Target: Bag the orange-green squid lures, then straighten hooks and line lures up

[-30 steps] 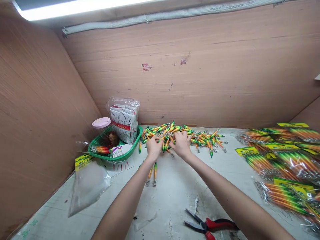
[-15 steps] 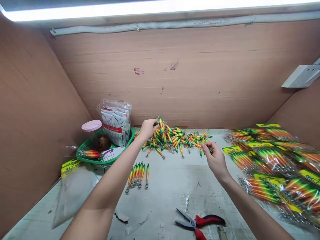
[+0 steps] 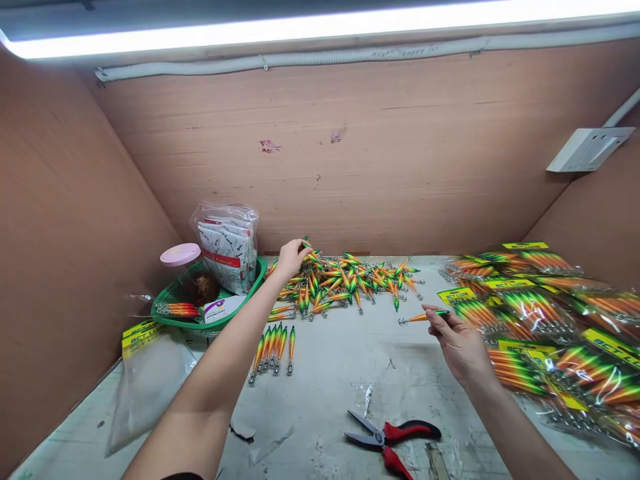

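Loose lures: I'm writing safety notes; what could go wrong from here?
The left hand could be pricked by metal hooks in the lure pile. The lure in the right hand might slip, its exposed hooks catching skin. The pliers lie open near the right forearm, which could knock them.

Bright white light from a long lamp (image 3: 320, 31) overhead, its strip washed out, glare on plastic packets (image 3: 595, 373) blurring toward the right edge, faint soft shadows on the table (image 3: 325, 373), left wall (image 3: 60, 200) smeared and stretched, central lures (image 3: 327, 277) fairly clear.
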Demonstrator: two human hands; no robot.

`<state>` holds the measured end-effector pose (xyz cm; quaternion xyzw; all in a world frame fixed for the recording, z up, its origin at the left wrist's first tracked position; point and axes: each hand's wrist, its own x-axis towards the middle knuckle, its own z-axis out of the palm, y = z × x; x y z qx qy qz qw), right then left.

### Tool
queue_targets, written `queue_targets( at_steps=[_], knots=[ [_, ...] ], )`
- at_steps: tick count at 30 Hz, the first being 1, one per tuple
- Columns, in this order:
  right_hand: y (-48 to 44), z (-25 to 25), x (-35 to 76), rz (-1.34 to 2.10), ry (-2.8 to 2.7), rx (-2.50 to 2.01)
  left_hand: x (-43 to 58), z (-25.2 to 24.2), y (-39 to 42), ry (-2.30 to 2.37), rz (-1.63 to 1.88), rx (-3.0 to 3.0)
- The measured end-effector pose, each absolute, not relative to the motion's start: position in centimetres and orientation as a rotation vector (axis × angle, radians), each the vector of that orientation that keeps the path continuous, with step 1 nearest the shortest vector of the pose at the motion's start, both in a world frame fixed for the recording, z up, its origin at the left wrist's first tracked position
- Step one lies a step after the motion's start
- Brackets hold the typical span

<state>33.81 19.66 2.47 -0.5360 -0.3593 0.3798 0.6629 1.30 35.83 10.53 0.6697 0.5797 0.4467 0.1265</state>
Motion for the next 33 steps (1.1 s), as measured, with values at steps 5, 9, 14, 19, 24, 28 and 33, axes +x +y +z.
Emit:
queue_targets(
  at_steps=[5, 9, 14, 19, 24, 28, 33],
  knots=[
    [19.0, 2.6, 33.7, 0.950, -0.766, -1.190, 0.7, 10.4, 36.0, 1.632, 1.326, 1.818],
    [18.6, 3.2, 33.3, 0.960, -0.735, -1.165, 0.4, 9.3, 34.8, 1.503, 1.292, 1.693],
    [18.0, 3.9, 31.6, 1.006, -0.780, -1.135, 1.2, 6.9, 30.6, 1.317, 1.271, 1.558],
    [17.3, 4.0, 29.1, 1.129, -0.860, -1.118, 1.1, 5.5, 27.8, 1.284, 1.449, 1.407],
    [16.8, 4.2, 27.6, 1.192, -0.891, -1.101, -0.1, 6.7, 28.4, 1.260, 1.594, 1.144],
    [16.1, 5.4, 26.6, 1.290, -0.876, -1.047, 0.9, 7.9, 25.6, 1.140, 1.437, 1.012],
    [15.0, 7.9, 25.0, 1.564, -0.851, -0.940, 3.2, 8.8, 18.8, 0.948, 1.048, 0.930]
  ],
)
